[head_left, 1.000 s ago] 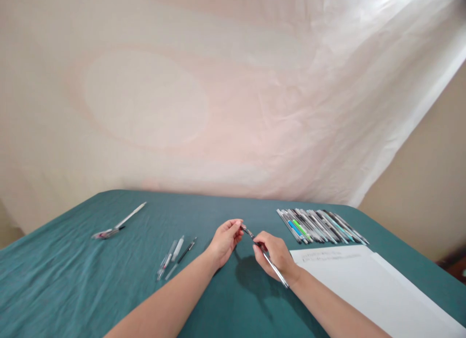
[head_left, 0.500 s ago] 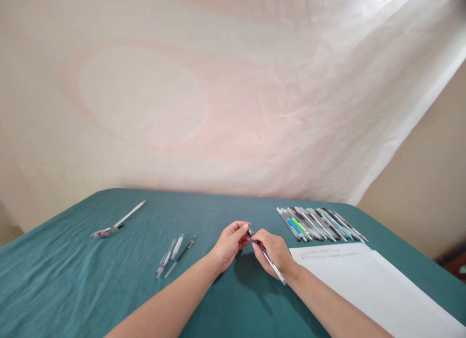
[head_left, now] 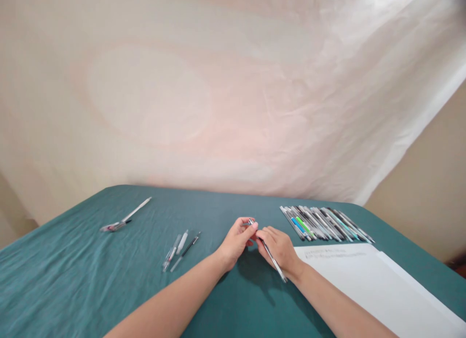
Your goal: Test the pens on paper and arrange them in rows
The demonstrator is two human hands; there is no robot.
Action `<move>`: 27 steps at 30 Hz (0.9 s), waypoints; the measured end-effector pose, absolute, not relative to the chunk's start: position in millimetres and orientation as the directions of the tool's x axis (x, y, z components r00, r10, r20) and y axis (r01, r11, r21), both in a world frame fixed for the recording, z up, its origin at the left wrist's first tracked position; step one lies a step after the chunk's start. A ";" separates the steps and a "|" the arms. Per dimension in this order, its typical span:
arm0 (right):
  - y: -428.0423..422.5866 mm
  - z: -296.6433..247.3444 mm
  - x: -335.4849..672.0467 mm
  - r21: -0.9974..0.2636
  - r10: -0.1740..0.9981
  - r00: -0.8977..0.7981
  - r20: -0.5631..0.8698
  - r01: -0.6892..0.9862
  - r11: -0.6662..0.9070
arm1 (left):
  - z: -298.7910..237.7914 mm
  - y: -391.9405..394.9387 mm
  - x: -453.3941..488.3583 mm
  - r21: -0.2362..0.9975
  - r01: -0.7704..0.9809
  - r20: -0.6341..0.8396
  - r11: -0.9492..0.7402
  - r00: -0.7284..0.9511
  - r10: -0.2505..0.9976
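A makeshift indoor workspace, its exact kind unclear: a cloth-covered bench (head_left: 109,284), a pale sheet (head_left: 218,109) hung at twelve o'clock, pens (head_left: 325,224) and paper (head_left: 378,292) toward four.

Across the lower frame, my green-clothed table (head_left: 73,284) bears a white pen-like stick (head_left: 137,209) at left, slim pen pieces (head_left: 182,242) left of lower centre, a pen row (head_left: 324,223) and white paper (head_left: 371,289) at lower right.

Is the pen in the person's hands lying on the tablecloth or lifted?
Lifted: the right hand grips the pen, the left hand is at its far end, shadow falling below on the tablecloth.
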State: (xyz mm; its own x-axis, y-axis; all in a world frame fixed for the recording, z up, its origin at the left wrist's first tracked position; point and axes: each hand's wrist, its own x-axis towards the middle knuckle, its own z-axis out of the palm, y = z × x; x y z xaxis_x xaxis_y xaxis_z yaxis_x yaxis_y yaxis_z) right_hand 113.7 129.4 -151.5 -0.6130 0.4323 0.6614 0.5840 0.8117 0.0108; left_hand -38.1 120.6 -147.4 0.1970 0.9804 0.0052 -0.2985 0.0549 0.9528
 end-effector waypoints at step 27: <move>127.1 -157.2 115.3 -0.059 0.483 -0.663 0.572 0.555 0.830 | -150.6 132.7 -47.7 0.912 -0.386 0.132 -0.143 -0.055 0.990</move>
